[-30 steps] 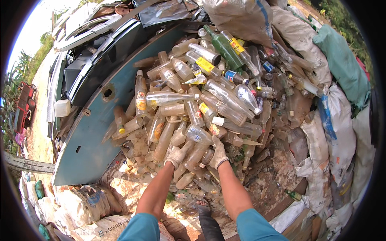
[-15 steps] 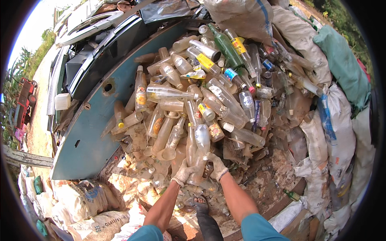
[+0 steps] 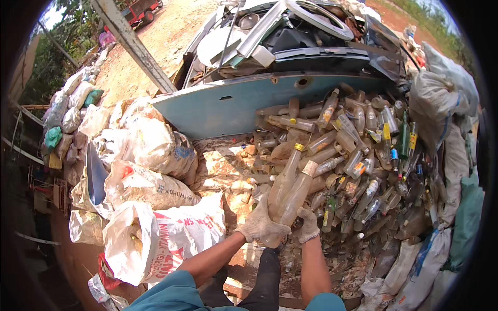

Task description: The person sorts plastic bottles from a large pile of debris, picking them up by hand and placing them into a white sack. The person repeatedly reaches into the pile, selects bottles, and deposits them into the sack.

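Two clear, dusty glass bottles stand side by side in front of me, necks pointing away: a yellow-capped bottle and a bottle with a pale stopper. My left hand, in a whitish knit glove, is wrapped round their lower parts. Close against their right side is my gloved right hand, its fingers curled; whatever they hold, if anything, is hidden. Beyond both hands, a large heap of glass bottles spreads to the right, several with yellow, blue or white labels.
Left of me, an open white sack with red print stands before other stuffed sacks. A blue-grey metal panel walls off the heap at the back, with scrap parts behind it. More sacks line the right side.
My view has swung left, bringing the sacks on that side closer in. My left hand now grips two bottles raised before the heap; my right hand stays beside them.
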{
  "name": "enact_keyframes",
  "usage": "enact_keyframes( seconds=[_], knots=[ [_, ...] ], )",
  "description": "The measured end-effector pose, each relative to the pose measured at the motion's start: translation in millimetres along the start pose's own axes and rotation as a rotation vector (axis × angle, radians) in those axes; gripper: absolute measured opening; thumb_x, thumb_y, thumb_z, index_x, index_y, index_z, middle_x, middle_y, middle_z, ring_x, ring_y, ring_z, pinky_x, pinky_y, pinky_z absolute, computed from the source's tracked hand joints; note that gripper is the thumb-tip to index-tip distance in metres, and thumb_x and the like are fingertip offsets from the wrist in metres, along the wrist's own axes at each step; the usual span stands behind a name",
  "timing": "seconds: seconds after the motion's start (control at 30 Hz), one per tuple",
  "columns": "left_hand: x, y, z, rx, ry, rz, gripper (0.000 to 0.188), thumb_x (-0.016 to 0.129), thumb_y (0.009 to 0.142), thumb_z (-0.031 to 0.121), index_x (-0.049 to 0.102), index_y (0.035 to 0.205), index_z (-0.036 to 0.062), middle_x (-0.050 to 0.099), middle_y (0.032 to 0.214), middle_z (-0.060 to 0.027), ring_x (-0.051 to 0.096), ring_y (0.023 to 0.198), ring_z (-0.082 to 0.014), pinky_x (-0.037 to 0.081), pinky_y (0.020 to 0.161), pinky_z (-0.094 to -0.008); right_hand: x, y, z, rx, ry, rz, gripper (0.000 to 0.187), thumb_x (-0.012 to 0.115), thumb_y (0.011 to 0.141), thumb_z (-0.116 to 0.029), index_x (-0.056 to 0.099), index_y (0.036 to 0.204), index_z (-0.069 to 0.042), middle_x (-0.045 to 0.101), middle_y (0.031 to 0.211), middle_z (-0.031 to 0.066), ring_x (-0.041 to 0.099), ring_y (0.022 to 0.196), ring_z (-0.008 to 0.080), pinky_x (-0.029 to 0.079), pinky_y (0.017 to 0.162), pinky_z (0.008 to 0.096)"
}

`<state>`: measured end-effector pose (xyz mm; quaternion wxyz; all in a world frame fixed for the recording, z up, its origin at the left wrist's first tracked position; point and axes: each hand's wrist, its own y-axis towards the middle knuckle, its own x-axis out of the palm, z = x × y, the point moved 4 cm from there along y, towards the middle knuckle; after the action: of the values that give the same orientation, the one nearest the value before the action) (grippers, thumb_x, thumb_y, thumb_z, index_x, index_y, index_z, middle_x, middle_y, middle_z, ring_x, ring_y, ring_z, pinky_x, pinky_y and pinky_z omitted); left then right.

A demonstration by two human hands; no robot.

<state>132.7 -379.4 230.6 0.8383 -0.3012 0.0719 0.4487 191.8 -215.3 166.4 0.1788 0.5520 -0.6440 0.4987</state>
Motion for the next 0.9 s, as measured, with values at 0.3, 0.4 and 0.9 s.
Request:
enact_keyframes(
  seconds=[0.3,0.4,0.9],
  knots=[
    [-273,-355,-75,0.164,-0.036,0.750,0.142,0.100,0.054,0.048,0.017,0.158,-0.0035,0.045,0.149,-0.0235,0.049,0.137,-0.0349,0.041,0.115,-0.0433,361,-45,236,0.371,-0.176,-0.546,0.093,0.085,0.068,-0.014,0.042,0.149,0.003,0.062,0.136,0.0188,0.065,0.121,0.0357,0.058,0.100,0.0496],
    [-325,-429,-127,0.085,-0.201,0.903,0.126,0.096,0.066,0.040,0.020,0.157,-0.0005,0.048,0.147,-0.0200,0.052,0.134,-0.0324,0.045,0.111,-0.0423,449,-42,332,0.591,-0.263,-0.728,0.081,0.079,0.077,-0.013,0.044,0.149,0.001,0.064,0.132,0.0164,0.068,0.114,0.0299,0.060,0.094,0.0437],
    [-209,-376,-401,-0.459,-0.912,0.677,0.062,0.063,0.097,0.050,0.054,0.134,0.0014,0.062,0.122,-0.0167,0.063,0.113,-0.0289,0.058,0.085,-0.0439,372,46,476,0.149,-2.464,-0.630,0.088,0.083,0.069,-0.058,0.065,0.136,-0.004,0.071,0.126,0.0152,0.066,0.119,0.0265,0.052,0.101,0.0355]
  ],
)
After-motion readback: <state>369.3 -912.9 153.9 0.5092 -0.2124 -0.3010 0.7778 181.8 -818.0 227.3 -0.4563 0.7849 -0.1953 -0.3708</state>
